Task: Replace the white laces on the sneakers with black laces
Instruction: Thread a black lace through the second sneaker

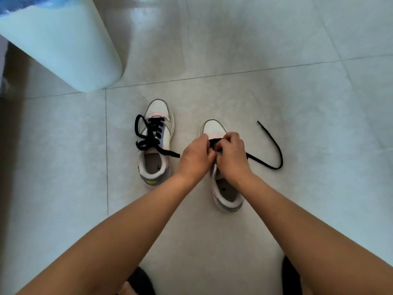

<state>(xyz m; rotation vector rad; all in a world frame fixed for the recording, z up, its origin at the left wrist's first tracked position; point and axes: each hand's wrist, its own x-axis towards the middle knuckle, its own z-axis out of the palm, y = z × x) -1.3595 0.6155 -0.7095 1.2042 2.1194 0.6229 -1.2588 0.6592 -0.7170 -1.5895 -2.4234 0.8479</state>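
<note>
**Lacing the right-hand sneaker, low eyelets**

Our left hand (pixel 196 156) and right hand (pixel 230 155) are curled together, pinching the black lace (pixel 274 145) over the right sneaker (pixel 214 127), whose long axis points away from us. The lace's free tail trails rightward onto bare floor (pixel 276 81). The laced left sneaker (pixel 158 133) sits just beside.

Two bare forearms with no sleeves, watch or jewellery visible, ending in the left hand (pixel 194 158) and right hand (pixel 231 155) with short, unpainted nails. Dark footwear (pixel 141 281) shows on both feet at the bottom edge.
</note>
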